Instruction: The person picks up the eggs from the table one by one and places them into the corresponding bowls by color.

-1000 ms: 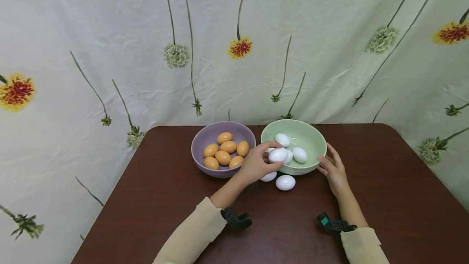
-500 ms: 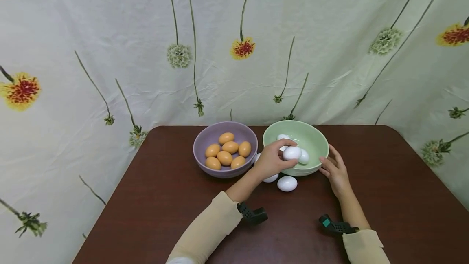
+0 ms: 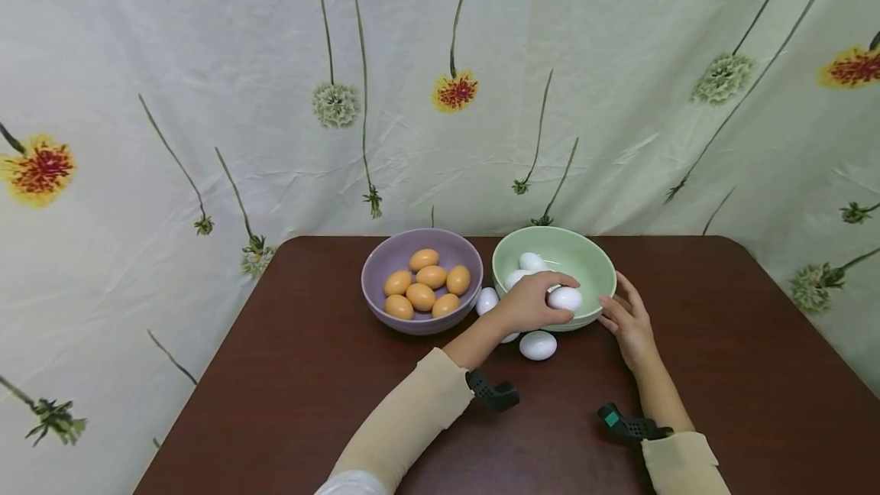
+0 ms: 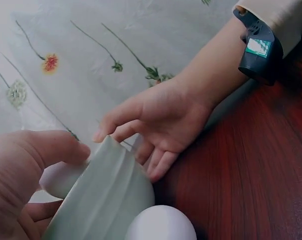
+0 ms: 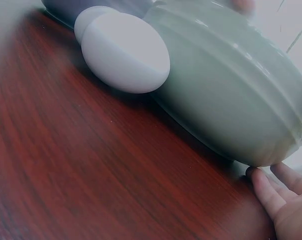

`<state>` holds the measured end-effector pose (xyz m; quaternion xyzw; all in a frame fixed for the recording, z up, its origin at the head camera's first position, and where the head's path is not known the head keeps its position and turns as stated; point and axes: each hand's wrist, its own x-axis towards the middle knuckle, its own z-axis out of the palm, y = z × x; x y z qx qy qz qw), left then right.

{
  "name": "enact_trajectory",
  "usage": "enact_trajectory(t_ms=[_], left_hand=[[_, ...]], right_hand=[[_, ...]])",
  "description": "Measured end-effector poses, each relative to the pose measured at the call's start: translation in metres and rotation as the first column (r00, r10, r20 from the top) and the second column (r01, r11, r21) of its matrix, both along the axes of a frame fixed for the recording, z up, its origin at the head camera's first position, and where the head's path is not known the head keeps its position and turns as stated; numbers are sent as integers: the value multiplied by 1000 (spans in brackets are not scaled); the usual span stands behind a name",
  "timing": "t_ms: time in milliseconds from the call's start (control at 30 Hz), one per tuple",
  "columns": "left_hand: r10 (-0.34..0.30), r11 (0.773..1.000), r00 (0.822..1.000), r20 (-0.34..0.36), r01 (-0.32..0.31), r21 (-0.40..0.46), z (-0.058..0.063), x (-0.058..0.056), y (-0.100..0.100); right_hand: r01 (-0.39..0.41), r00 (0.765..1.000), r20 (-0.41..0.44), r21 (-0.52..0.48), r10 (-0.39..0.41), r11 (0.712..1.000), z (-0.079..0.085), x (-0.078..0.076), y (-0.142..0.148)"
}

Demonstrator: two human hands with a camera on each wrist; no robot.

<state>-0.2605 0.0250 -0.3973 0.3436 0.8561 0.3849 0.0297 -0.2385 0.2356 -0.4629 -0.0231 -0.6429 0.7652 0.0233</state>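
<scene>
In the head view my left hand [image 3: 532, 304] pinches a white egg [image 3: 565, 299] low over the near right part of the green bowl [image 3: 584, 262]. Two other white eggs [image 3: 532, 262] show inside that bowl. My right hand [image 3: 632, 331] holds the bowl's right side; the left wrist view has its thumb at the rim and the other fingers along the outer wall. Beside the bowl, on the table, lie a white egg [image 3: 538, 345], another white egg [image 3: 487, 300] close to the purple bowl, and a third mostly hidden behind my left wrist.
Left of the green bowl stands a purple bowl [image 3: 374, 300] with several brown eggs [image 3: 421, 296] in it. Both bowls are near the back edge of the dark red-brown table [image 3: 309, 373]. A flowered curtain [image 3: 412, 98] hangs behind.
My left hand has moved right with the white egg, from the green bowl's left side to its near right part. The right hand has kept its place on the bowl.
</scene>
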Motion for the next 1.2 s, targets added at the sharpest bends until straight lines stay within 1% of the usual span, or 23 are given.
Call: enact_trajectory(t_ms=[133,200,333,400,467,567,700,900,1133,1200], left_hand=[[-16,997,1000,-5,15,-72,0,-5,4],[-15,994,1000,8,16,-106,0,-9,6],[20,987,996,87,-6,-158,2,-17,8],[42,981,990,137,-15,-194,4,-20,10],[55,969,984,168,-12,-245,6,-23,12],[52,948,979,198,13,-317,8,-27,17],[32,923,977,212,53,-382,9,-31,22],[32,895,971,239,78,-439,11,-32,25],[55,880,956,287,89,-466,15,-29,26],[57,878,955,290,91,-471,15,-29,26]], right_hand=[[-6,1000,0,8,6,1000,0,0,0],[-6,1000,-2,10,6,1000,0,0,0],[0,1000,-3,1,0,1000,0,0,0],[1,1000,-4,-4,-1,1000,1,0,-1],[0,1000,-6,-6,0,1000,1,0,-1],[0,1000,-9,-7,-1,1000,1,1,-1],[3,1000,-8,-2,-3,1000,0,0,0],[3,1000,-11,11,-2,1000,-1,-1,-1],[2,1000,-4,19,-2,1000,1,0,-1],[2,1000,-1,17,-2,1000,1,0,-1]])
